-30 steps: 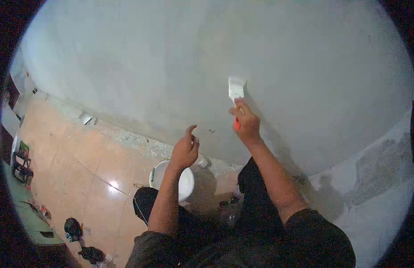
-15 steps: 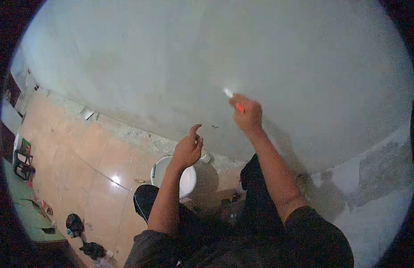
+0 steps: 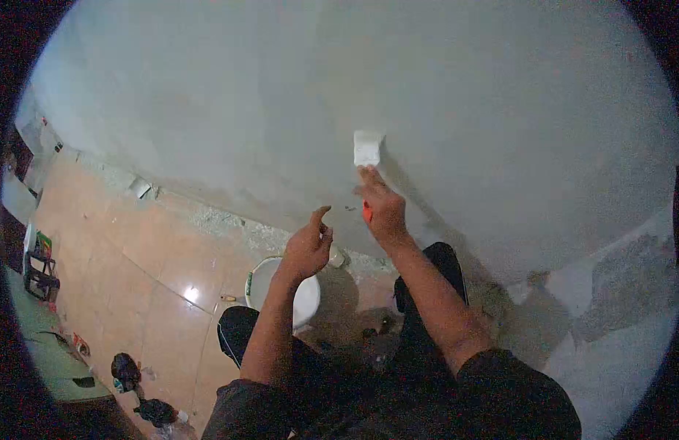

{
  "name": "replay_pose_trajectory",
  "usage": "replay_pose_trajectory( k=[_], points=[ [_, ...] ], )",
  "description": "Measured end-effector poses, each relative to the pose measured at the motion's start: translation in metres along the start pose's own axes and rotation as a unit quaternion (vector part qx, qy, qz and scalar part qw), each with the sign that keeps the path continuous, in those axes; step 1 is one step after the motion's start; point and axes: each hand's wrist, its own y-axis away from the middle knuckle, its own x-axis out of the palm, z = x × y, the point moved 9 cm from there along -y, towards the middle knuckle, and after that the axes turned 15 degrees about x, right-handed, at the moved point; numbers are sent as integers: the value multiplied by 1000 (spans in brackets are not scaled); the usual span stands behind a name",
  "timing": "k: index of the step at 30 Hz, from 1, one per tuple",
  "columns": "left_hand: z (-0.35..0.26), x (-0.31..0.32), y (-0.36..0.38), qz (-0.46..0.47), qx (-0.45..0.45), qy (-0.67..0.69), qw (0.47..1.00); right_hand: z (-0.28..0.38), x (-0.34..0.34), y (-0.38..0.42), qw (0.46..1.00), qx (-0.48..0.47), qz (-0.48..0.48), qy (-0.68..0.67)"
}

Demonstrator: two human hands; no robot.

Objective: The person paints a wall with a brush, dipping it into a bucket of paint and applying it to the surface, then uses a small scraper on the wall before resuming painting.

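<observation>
My right hand [image 3: 384, 213] is closed round the red handle [image 3: 367, 212] of a tool whose white rectangular blade [image 3: 367, 149] lies against the grey wall [image 3: 229, 95]. Two of its fingers reach up to the blade's lower edge. My left hand [image 3: 308, 248] hangs in front of the wall's foot with its index finger stretched out and nothing in it. Below and behind that hand stands a white bucket [image 3: 305, 302], partly hidden by my forearm.
Tan floor tiles [image 3: 156, 257] lie at the left, with a small tool with a yellow handle [image 3: 228, 298] beside the bucket. Black bundles [image 3: 124, 369] are at the lower left. A darker rough patch [image 3: 625, 279] marks the wall at right.
My right hand has moved down and a little left, and the blade now faces me broadly where before it showed as a narrow bright edge. My left hand has barely moved.
</observation>
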Motion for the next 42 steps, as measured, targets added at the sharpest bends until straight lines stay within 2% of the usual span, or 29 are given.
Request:
replay_pose_trajectory(
  k=[2,3,5,6,8,11,12,14,15,17,19,21,22,25,27,29,30,34,37,39,40,42],
  points=[
    [0,-1,1,13,-21,-4,1000,-21,27,24,996,40,67,-40],
    [0,-2,1,14,-22,-5,1000,-26,32,35,996,41,67,-41],
    [0,-8,3,16,-24,-27,999,-43,60,57,981,95,171,-13],
    [7,-8,5,14,-19,-46,999,-49,66,64,980,96,171,-15],
    [12,-11,7,8,-31,-36,999,-92,107,100,899,240,360,74],
    [20,-26,3,2,-48,-39,998,-89,117,138,887,212,407,55],
    [23,-26,10,6,-64,-40,997,-90,125,153,883,215,415,48],
    [23,-28,20,11,-86,-31,996,-98,136,177,879,249,402,-65],
    [26,-30,23,12,-94,-30,995,-100,143,184,875,250,408,-67],
    [30,-31,30,30,-109,-29,993,-91,153,189,900,172,399,-35],
    [39,-33,38,37,-136,-41,989,-89,173,195,892,172,412,-68],
    [43,-36,42,33,-124,-50,990,-96,188,199,871,216,439,-52],
    [47,-37,44,41,-144,-54,987,-97,197,207,826,272,490,-65],
    [52,-43,52,32,-148,-60,987,-98,212,217,808,298,496,-115],
    [59,-49,60,17,-165,-50,985,-90,223,216,816,267,495,-133],
    [63,-52,69,9,-181,-43,982,-90,232,228,781,298,542,-89],
    [66,-61,75,9,-188,-40,981,-89,253,240,793,260,538,-121],
    [78,-65,88,6,-230,-58,971,-93,282,264,798,244,532,-140],
    [84,-67,95,23,-222,-86,971,-83,286,265,806,226,519,-172],
    [85,-69,92,34,-211,-102,972,-87,292,278,746,304,566,-177],
    [85,-70,95,34,-215,-100,971,-81,294,283,743,304,570,-177],
    [80,-71,94,29,-220,-87,971,-82,293,281,748,374,493,-238]
  ],
)
